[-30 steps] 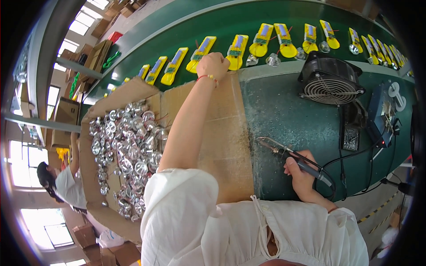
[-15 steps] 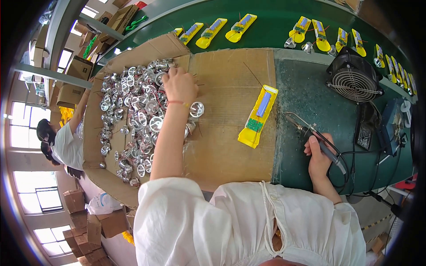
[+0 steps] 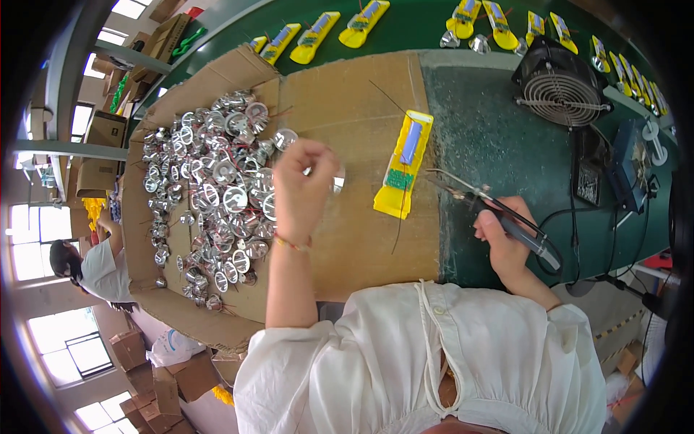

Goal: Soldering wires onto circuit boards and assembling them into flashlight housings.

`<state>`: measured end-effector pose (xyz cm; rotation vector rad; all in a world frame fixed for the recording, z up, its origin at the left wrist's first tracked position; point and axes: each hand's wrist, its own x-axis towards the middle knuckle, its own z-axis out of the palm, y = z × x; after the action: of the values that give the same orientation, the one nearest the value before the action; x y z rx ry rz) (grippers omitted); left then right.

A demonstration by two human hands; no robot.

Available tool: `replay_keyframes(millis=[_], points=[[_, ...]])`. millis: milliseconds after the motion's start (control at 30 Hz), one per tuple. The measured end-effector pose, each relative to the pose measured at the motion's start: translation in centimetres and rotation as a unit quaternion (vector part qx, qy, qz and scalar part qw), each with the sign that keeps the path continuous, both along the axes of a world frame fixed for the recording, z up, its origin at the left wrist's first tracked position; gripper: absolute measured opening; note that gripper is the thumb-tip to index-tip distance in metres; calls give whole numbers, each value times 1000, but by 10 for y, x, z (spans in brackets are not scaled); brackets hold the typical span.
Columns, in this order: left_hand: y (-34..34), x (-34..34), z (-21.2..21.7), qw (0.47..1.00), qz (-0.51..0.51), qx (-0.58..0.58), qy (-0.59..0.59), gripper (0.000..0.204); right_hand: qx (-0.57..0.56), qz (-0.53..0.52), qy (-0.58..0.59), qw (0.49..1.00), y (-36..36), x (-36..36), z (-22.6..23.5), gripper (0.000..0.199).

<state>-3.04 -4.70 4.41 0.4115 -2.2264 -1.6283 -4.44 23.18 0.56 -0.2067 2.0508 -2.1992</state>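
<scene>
My left hand (image 3: 303, 188) is raised at the right edge of the box of reflectors, its fingers pinched together. A shiny silver reflector cup (image 3: 338, 181) shows just beyond the fingers and appears held by them; the hand hides part of it. Closed around a soldering iron (image 3: 513, 230) is my right hand (image 3: 506, 235); a thin bent metal tube runs along the iron, whose tip points left. Near that tip, a yellow flashlight housing (image 3: 391, 202) lies on the cardboard sheet (image 3: 347, 246), with a blue battery cell (image 3: 412, 143), a green circuit board (image 3: 400, 179) and loose wires.
Many reflectors (image 3: 224, 171) fill the open carton (image 3: 195, 322) on the left. More yellow housings (image 3: 316, 36) line the green bench's far side. A black fan (image 3: 560, 87) and a blue soldering station (image 3: 627, 166) stand at right. Another person (image 3: 105, 260) is at far left.
My left hand has come away from the reflector pile, toward me and right, with a cup at its fingers. The soldering iron's tip has moved closer to the yellow housing. The view has shifted slightly.
</scene>
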Motion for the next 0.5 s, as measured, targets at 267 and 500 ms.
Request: replay_keyframes(millis=[267, 500], points=[[45, 31, -34, 990, -8, -85, -113, 15, 109, 78, 112, 985, -10, 3, -4, 17], [53, 27, -38, 987, -1, -90, -131, 14, 77, 40, 89, 992, -16, 6, -2, 17]])
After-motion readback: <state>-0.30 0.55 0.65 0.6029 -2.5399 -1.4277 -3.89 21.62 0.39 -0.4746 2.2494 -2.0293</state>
